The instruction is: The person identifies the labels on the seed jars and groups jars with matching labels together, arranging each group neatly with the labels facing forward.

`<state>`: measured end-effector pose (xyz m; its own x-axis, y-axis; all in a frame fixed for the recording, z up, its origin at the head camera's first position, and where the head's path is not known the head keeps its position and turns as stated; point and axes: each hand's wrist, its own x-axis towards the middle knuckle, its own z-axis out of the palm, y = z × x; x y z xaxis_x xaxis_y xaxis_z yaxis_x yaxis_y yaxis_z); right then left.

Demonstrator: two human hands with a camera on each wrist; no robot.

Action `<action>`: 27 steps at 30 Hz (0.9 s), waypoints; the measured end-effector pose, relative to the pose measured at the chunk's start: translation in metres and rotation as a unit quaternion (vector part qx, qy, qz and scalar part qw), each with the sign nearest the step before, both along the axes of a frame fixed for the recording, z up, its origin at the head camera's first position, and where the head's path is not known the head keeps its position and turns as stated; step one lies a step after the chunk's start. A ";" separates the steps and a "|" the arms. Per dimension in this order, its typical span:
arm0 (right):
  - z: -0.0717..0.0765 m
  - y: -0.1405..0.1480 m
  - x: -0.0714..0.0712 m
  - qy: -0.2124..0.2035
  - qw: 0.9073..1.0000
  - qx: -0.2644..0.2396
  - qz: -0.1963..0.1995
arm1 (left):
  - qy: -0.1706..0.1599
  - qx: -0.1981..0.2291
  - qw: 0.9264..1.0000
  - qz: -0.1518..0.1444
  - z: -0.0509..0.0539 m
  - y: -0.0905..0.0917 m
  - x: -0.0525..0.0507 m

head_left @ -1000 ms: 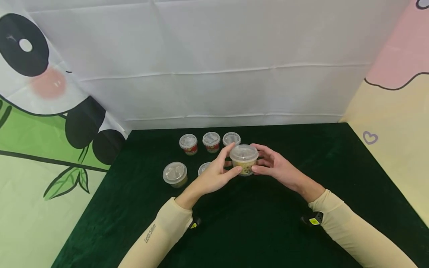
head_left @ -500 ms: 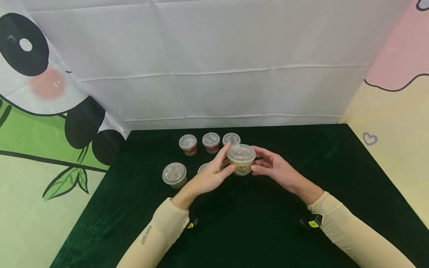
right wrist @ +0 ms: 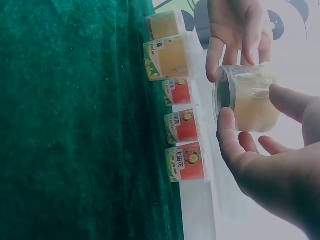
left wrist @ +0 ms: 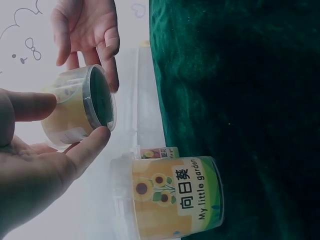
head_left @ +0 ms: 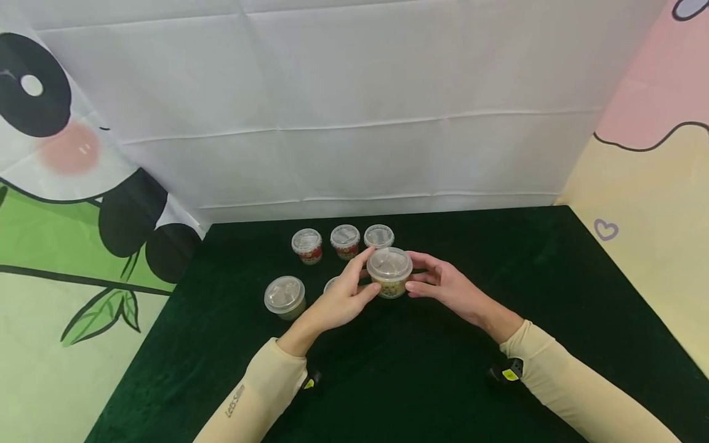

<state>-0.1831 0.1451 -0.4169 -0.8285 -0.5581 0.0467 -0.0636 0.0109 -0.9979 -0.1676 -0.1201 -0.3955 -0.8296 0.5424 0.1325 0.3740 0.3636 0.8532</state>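
A round clear-lidded plastic tub (head_left: 390,271) with a yellow label is held between both hands above the green cloth, its lid upward. My left hand (head_left: 339,298) grips its left side, thumb at the front. On the opposite side, my right hand (head_left: 451,290) holds it with thumb and fingers. Both wrist views show the clear bottom of this tub (left wrist: 70,107) and fingertips at its bottom rim. A similar lidded tub (head_left: 285,298) stands left of my left hand; its sunflower label reads "My little garden" in the left wrist view.
Three smaller red-labelled tubs, left (head_left: 307,246), middle (head_left: 345,242) and right (head_left: 379,235), stand along the table's back. Another lid (head_left: 330,283) is mostly hidden behind my left hand. A white cloth wall (head_left: 354,147) rises behind the green-covered table (head_left: 421,381).
Both hands have carried the tub slightly to the left. The head view has shifted a little too. The standing tubs keep their places on the table.
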 end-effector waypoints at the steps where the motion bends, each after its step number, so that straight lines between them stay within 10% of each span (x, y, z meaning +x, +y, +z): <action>1: -0.001 0.000 0.000 -0.001 1.000 0.000 0.000 | 0.002 -0.003 1.000 0.000 -0.001 0.000 0.000; 27: -0.012 -0.008 -0.006 -0.067 0.998 0.001 -0.004 | -0.023 -0.007 0.999 0.040 -0.015 0.015 0.004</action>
